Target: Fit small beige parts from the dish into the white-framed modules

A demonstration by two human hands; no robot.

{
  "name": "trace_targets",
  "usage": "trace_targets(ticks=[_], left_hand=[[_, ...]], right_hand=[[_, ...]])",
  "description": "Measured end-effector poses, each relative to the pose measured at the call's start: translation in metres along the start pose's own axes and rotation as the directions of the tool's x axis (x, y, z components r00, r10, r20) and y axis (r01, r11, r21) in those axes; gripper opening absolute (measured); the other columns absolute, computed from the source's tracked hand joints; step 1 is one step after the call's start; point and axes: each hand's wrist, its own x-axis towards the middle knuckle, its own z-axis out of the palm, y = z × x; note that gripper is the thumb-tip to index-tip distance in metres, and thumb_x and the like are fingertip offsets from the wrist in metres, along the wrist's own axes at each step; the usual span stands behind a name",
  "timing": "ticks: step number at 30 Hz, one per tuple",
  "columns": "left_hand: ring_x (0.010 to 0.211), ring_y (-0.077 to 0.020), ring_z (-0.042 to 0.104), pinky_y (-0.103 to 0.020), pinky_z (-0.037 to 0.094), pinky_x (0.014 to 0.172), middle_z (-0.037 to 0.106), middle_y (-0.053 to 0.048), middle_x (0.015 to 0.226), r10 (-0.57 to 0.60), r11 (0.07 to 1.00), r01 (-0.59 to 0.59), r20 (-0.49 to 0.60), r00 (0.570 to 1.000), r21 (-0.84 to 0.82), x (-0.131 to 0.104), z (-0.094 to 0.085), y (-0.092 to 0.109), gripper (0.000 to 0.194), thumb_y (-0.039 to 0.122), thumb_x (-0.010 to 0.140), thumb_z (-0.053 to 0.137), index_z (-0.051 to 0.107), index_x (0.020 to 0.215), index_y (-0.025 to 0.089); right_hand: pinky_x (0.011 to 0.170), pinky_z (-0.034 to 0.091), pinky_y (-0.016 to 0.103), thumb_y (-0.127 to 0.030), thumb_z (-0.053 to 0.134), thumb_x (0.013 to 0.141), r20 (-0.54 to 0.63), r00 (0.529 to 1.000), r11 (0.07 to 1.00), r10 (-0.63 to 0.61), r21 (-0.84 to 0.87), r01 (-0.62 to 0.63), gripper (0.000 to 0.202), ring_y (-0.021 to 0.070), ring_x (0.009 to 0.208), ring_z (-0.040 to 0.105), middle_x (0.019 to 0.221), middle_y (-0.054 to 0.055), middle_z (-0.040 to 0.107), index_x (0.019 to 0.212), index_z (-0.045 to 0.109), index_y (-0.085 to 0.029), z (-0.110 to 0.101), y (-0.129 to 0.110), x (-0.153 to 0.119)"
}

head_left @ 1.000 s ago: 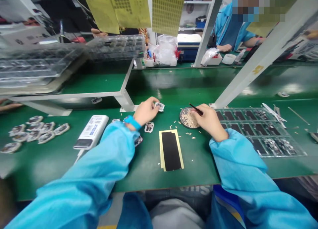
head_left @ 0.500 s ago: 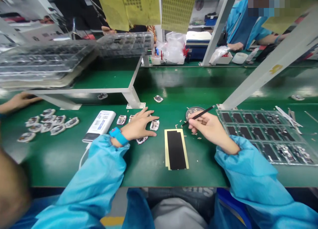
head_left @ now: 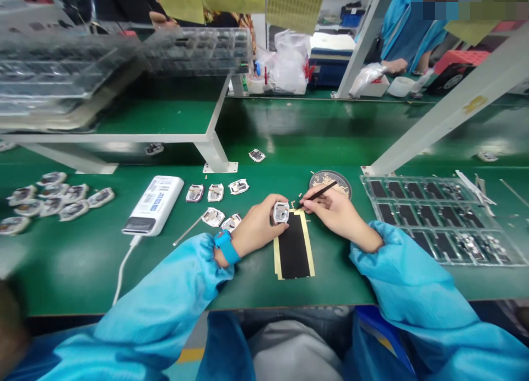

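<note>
My left hand (head_left: pixel 258 225) grips a small white-rimmed casing (head_left: pixel 281 212) between thumb and fingers, over the top left of a black pad with a yellow border (head_left: pixel 294 248). Dark tweezers (head_left: pixel 324 190) are pinched in my right hand (head_left: pixel 336 213), their tip pointing down-left, close to the casing and some tiny pale pieces. Behind the right hand is a round dish (head_left: pixel 341 183) with many tiny pale pieces. Several similar casings (head_left: pixel 215 192) lie left of my left hand, one with a thin strip sticking out.
A white power bank (head_left: pixel 154 206) with a cable lies left, beyond it a cluster of casings (head_left: pixel 52 205). A clear tray (head_left: pixel 444 218) of dark parts sits right. Metal shelf legs (head_left: pixel 215 150) stand behind. Across the bench is a person in blue.
My left hand has picked up a casing and moved right, to the pad. My right hand, still with the tweezers, has shifted slightly left. A neighbour's hand at the far left has gone from view.
</note>
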Motion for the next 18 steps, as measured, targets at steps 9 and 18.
trace_targets(ticks=[9, 18], left_hand=[[0.086, -0.0179, 0.064, -0.028, 0.046, 0.075, 0.068, 0.002, 0.105, 0.03, 0.997, -0.031, 0.018, 0.999, 0.064, 0.001, 0.0, -0.003, 0.053, 0.013, 0.078, 0.074, 0.053, 0.125, 0.027], [0.073, -0.0152, 0.059, -0.026, 0.044, 0.063, 0.066, 0.002, 0.09, -0.046, 0.995, 0.041, -0.056, 0.997, -0.092, 0.001, 0.005, -0.003, 0.042, 0.033, 0.08, 0.078, 0.059, 0.116, 0.024]], right_hand=[[0.072, 0.061, 0.035, -0.037, 0.072, 0.089, 0.011, 1.0, 0.996, -0.012, -0.089, 0.013, 0.019, 0.0193, 0.078, 0.071, 0.089, 0.004, 0.07, 0.098, 0.065, -0.022, 0.002, 0.006, 0.0], [0.077, 0.063, 0.035, -0.034, 0.075, 0.088, -0.06, 0.994, 0.99, -0.093, 0.101, 0.099, 0.021, 0.0178, 0.077, 0.073, 0.09, 0.006, 0.071, 0.094, 0.062, -0.018, 0.004, -0.015, -0.005]])
